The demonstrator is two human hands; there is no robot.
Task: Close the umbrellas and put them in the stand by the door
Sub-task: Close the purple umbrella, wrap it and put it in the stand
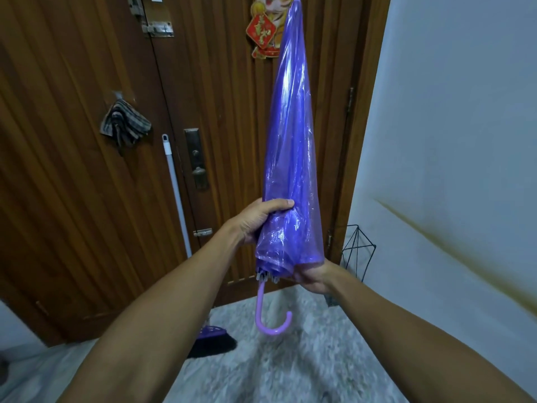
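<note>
Purple umbrella [292,158] folded, long axis near vertical, tip up, hooked handle [268,315] down (canopy translucent, loosely gathered, not strapped). It's held mid-air before the wooden door [220,126]. Left hand [261,221] clenched round lower canopy; right hand [312,276] grips the hem. Wire stand [356,251] sits right, by the wall.

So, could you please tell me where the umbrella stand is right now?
The black wire stand sits on the floor at lower right in the head view, between the door frame and the white wall.
</note>
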